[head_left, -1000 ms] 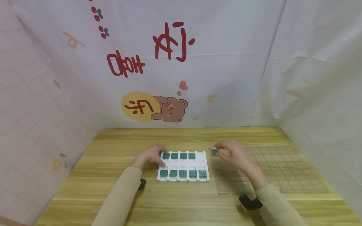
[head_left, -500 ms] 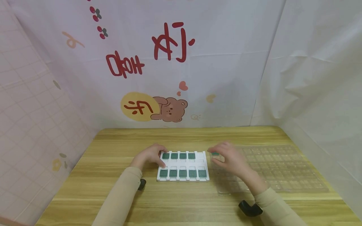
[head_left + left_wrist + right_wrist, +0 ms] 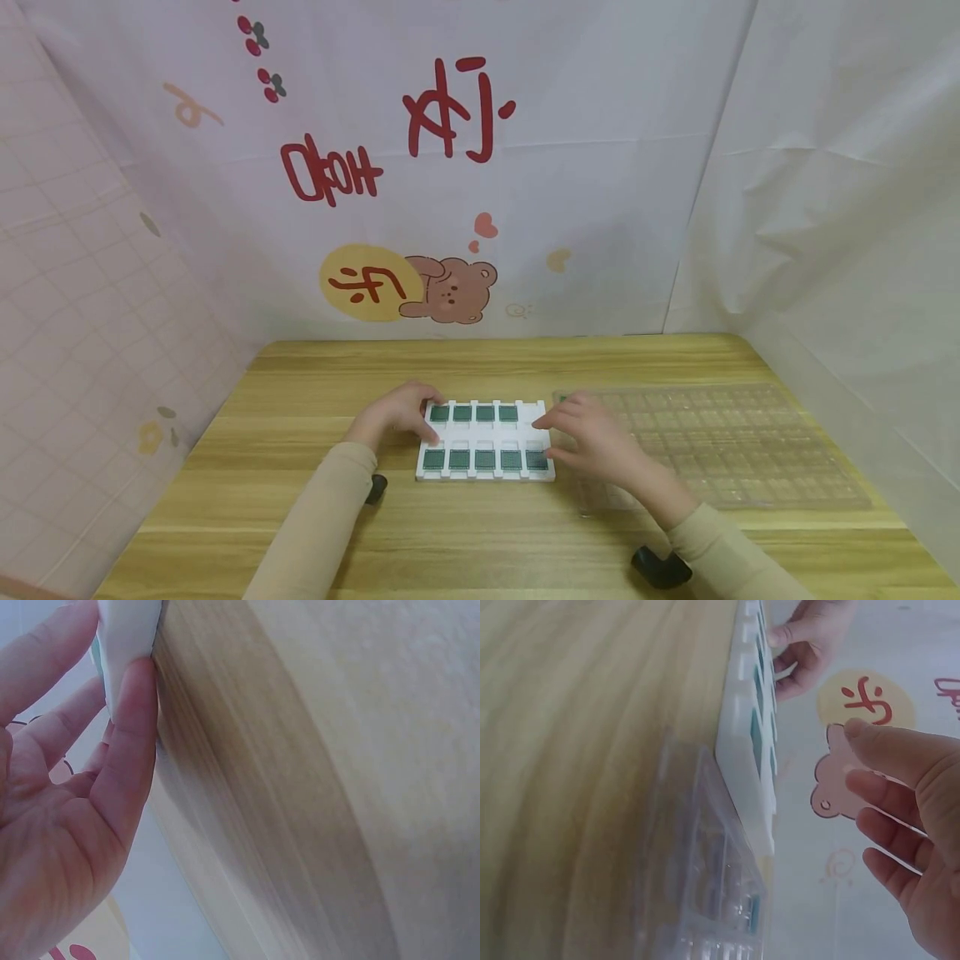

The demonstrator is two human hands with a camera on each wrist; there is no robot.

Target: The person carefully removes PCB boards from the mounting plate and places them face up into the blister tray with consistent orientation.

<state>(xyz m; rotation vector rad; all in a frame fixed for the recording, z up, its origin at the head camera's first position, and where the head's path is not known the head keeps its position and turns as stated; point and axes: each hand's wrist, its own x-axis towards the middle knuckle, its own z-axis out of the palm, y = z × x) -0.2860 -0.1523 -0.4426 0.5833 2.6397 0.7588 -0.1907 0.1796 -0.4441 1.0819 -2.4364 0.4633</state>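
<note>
A white slotted tray lies on the table, with green square chips in two rows. Its far right slot holds no chip. My left hand grips the tray's left end; in the left wrist view, fingers and thumb lie on either side of its white edge. Above the right end hovers my right hand, fingers apart and holding nothing, as the right wrist view confirms. One green chip sits in the far left corner of the clear plastic tray.
The clear tray stretches across the table's right side, its left edge close to the white tray. A patterned cloth hangs behind the wooden table, with more cloth at both sides. A black strap piece hangs by the right sleeve.
My right hand has let go of the green chip at the clear tray's corner and moved left and nearer, over the white tray's right end. The left hand has stayed put.
</note>
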